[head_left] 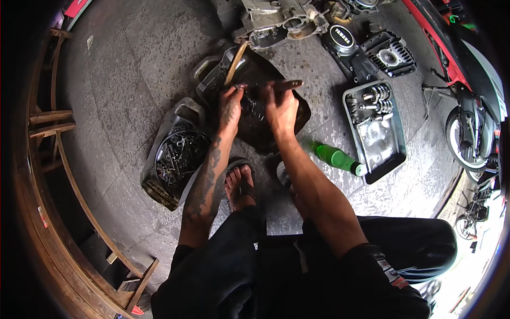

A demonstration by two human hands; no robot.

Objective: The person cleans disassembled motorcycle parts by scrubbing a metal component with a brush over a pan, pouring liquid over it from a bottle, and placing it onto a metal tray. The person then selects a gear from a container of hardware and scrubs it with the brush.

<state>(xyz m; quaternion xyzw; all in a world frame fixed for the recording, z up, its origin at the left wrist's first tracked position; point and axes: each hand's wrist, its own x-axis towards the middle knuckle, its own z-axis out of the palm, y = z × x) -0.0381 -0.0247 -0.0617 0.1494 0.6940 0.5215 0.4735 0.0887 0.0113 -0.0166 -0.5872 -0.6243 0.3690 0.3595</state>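
head view: "yamaha" marks one round cover (341,39), upper right; one green bottle (334,158) lies right of centre. upper centre, over one black pan (260,137), right grip (281,109) wraps one brown handle (290,85); left grip (230,105), closure and contents unclear.

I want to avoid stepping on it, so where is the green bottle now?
In the head view, the green bottle is on the floor, right of the right forearm, beside the metal tray.
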